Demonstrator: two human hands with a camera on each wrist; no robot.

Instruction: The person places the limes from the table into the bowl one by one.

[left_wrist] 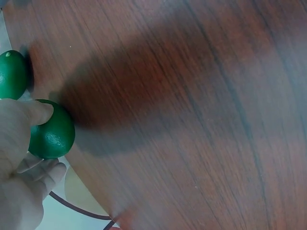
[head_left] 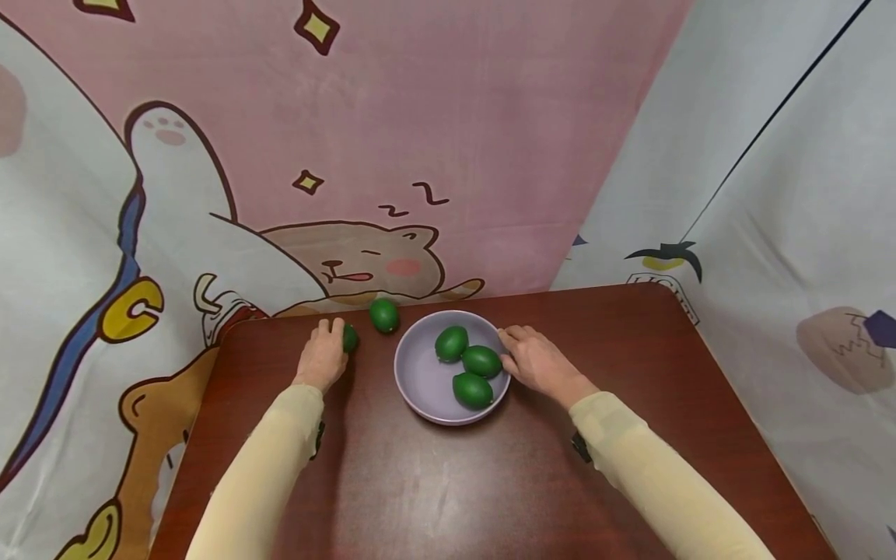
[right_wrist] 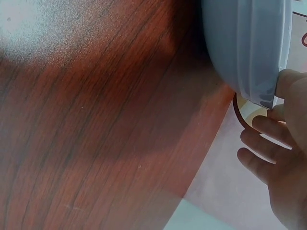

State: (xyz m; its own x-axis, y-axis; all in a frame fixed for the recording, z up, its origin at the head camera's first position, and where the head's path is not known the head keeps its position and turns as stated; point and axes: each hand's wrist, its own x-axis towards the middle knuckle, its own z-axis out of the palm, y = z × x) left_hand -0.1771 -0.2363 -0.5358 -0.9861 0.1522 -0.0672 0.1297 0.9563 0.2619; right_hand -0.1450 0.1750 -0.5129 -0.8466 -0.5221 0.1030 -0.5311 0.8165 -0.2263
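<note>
My left hand (head_left: 323, 356) grips a green lime (head_left: 350, 338) on the far left of the table. In the left wrist view the thumb lies over that lime (left_wrist: 53, 132) and the fingers curl at its other side. Another lime (head_left: 383, 315) sits just to its right, near the back edge. A round lilac bowl (head_left: 420, 397) holds three limes, one of them a lime (head_left: 472, 390) at the front. With thumb and forefinger, my right hand (head_left: 537, 359) pinches the bowl's right rim. The right wrist view shows the other fingers held off the bowl's wall (right_wrist: 244, 52).
The bowl stands on a dark reddish-brown wooden table (head_left: 406, 490). Behind the table's back edge hangs a pink and white cartoon curtain (head_left: 518, 155), and more printed cloth (head_left: 805, 233) hangs along the right side.
</note>
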